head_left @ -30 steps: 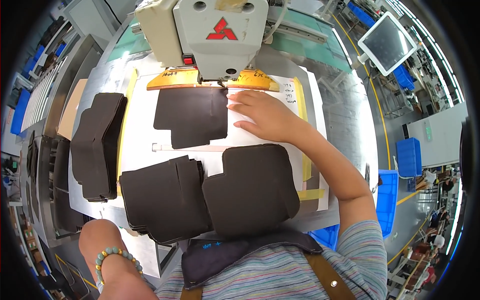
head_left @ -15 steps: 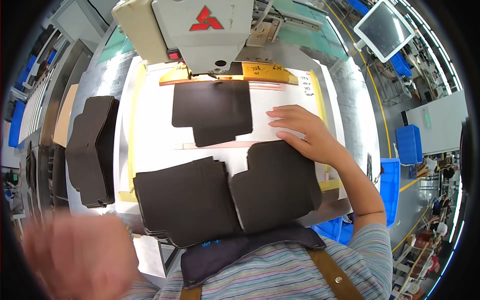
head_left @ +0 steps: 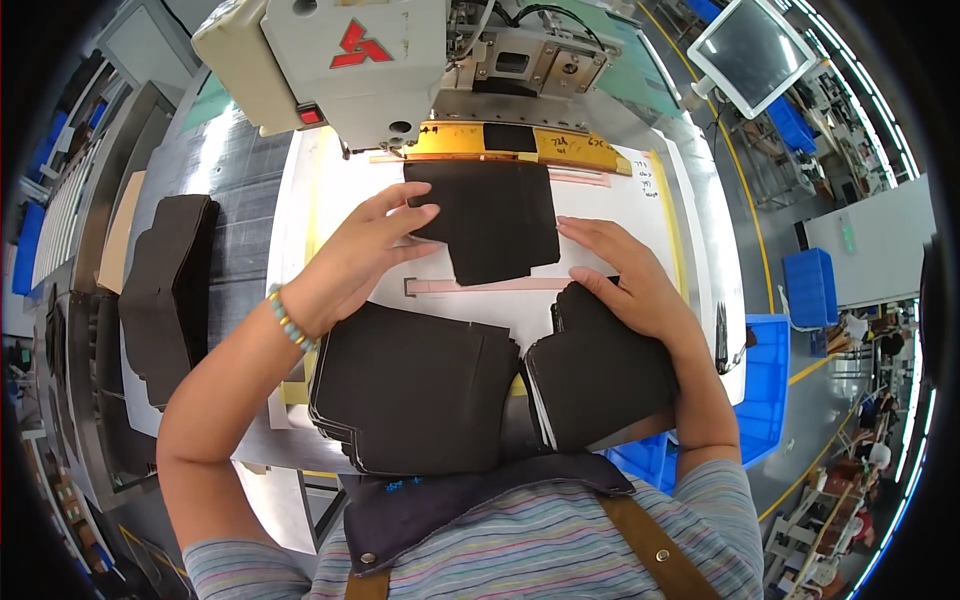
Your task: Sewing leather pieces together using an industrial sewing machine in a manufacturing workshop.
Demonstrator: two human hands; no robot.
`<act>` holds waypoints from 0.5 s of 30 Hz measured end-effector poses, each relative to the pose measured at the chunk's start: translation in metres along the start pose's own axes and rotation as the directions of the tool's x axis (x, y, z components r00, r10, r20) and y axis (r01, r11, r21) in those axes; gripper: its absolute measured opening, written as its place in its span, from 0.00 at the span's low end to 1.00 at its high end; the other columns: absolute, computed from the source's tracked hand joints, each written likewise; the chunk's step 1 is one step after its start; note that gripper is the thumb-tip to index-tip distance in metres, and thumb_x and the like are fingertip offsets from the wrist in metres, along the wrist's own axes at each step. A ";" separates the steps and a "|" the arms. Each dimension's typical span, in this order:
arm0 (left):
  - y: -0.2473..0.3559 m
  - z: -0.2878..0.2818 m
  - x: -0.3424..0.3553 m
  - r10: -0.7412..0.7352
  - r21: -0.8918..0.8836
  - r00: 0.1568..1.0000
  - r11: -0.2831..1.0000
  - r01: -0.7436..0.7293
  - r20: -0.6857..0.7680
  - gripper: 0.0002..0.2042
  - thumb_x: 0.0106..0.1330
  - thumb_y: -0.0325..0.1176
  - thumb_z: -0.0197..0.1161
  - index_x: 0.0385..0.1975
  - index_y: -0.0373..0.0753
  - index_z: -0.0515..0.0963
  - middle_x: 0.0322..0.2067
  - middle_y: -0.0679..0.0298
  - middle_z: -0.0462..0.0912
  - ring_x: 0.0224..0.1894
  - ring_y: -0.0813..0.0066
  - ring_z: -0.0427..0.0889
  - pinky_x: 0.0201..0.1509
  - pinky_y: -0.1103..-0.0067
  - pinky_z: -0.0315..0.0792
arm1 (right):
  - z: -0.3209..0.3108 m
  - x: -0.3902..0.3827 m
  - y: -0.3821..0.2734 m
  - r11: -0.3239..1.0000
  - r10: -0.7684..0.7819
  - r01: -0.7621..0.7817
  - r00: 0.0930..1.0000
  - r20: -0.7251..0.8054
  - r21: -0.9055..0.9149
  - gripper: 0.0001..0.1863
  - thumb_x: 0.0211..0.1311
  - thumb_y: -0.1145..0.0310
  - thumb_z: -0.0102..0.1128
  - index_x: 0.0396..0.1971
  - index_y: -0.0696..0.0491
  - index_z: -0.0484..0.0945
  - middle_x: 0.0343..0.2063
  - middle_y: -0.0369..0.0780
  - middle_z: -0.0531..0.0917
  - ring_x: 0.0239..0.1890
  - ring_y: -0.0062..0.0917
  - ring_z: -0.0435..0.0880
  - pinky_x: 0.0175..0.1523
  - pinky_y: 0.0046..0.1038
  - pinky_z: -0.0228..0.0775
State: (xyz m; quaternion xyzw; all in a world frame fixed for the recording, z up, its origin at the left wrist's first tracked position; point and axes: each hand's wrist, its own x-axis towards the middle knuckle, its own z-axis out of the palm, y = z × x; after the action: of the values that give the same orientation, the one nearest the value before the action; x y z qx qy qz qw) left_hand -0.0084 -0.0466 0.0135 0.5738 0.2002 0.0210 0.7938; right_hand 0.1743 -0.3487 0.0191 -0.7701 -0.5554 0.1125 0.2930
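Observation:
A dark, flat fabric-like piece (head_left: 490, 220) with a notched lower edge lies under the yellow clamp bar (head_left: 590, 150) of a sewing machine (head_left: 350, 75). My left hand (head_left: 375, 245) has its fingers apart, their tips at the left edge of this piece; whether they press on it I cannot tell. With fingers stretched out, my right hand (head_left: 635, 275) reaches to the piece's right edge, its palm over the right stack of dark pieces (head_left: 605, 375). Closer to my body, beside that stack, lies the left stack of dark pieces (head_left: 415, 390).
Another folded-over stack of dark pieces (head_left: 165, 290) rests at the far left on the metal table (head_left: 240, 170). Blue bins (head_left: 765, 380) stand to the right, below the table edge. A screen (head_left: 752, 55) is mounted at the upper right.
My left hand has come from the lower left to the piece under the clamp. The machine head has shifted left in view. The right stack's pieces now look fanned at their left edge.

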 end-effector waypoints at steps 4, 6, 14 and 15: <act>-0.015 -0.009 0.027 -0.049 0.240 0.990 0.967 0.080 -0.132 0.17 0.82 0.40 0.65 0.64 0.39 0.80 0.54 0.71 0.80 0.54 0.85 0.77 0.60 0.77 0.76 | 0.010 -0.003 0.000 0.999 -0.015 0.014 0.999 -0.032 -0.034 0.25 0.78 0.61 0.65 0.70 0.52 0.79 0.68 0.43 0.82 0.68 0.42 0.80 0.73 0.39 0.72; -0.015 -0.027 0.030 0.000 0.357 0.978 0.931 0.076 -0.207 0.15 0.82 0.39 0.65 0.61 0.41 0.83 0.51 0.73 0.82 0.51 0.87 0.79 0.55 0.81 0.76 | 0.012 -0.007 0.001 0.999 0.018 -0.020 0.999 -0.040 -0.035 0.24 0.77 0.62 0.65 0.68 0.52 0.80 0.67 0.43 0.83 0.67 0.42 0.81 0.72 0.39 0.73; 0.050 -0.177 -0.025 0.037 0.587 0.983 0.806 0.078 -0.182 0.28 0.75 0.25 0.68 0.74 0.41 0.72 0.57 0.59 0.86 0.60 0.73 0.82 0.65 0.76 0.76 | 0.007 -0.012 0.005 0.999 -0.011 0.010 0.999 -0.035 -0.032 0.20 0.75 0.64 0.66 0.63 0.54 0.84 0.65 0.44 0.85 0.65 0.43 0.83 0.69 0.39 0.75; 0.055 -0.203 -0.029 0.003 0.681 0.978 0.718 0.143 -0.208 0.29 0.71 0.22 0.70 0.73 0.37 0.73 0.56 0.57 0.86 0.59 0.72 0.83 0.67 0.75 0.75 | 0.008 -0.012 0.005 1.000 0.000 0.000 1.000 -0.031 -0.029 0.20 0.75 0.64 0.66 0.62 0.54 0.84 0.64 0.44 0.85 0.64 0.44 0.83 0.69 0.40 0.76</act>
State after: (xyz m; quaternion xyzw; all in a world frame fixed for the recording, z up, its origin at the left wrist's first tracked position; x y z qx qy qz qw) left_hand -0.0933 0.1482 0.0195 0.8157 0.2917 -0.0296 0.4987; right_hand 0.1704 -0.3579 0.0081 -0.7759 -0.5523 0.0925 0.2905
